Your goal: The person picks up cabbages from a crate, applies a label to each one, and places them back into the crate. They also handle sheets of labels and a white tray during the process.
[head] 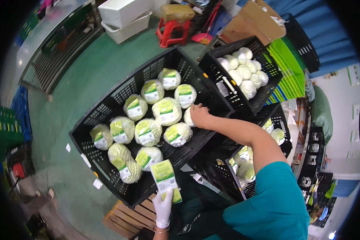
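My left hand [163,207], in a white glove, pinches green-and-white printed labels [164,177] over the near edge of a large black plastic crate [114,97]. Bare, my right hand [200,116] is curled against the right side of a pale round vegetable [188,116] in the crate; its fingertips are partly hidden. Around it sit several round vegetables in white foam netting, such as a labelled one [167,111] just left of that hand. An elongated labelled vegetable [125,163] lies at the crate's near left.
A second black crate [210,61] holds unlabelled pale round vegetables [244,72], behind right. More labelled ones [246,172] lie in a crate beneath my right arm. A wooden slatted pallet [129,214] stands below the main crate. Farther off are a red stool [174,31] and a metal table [60,51].
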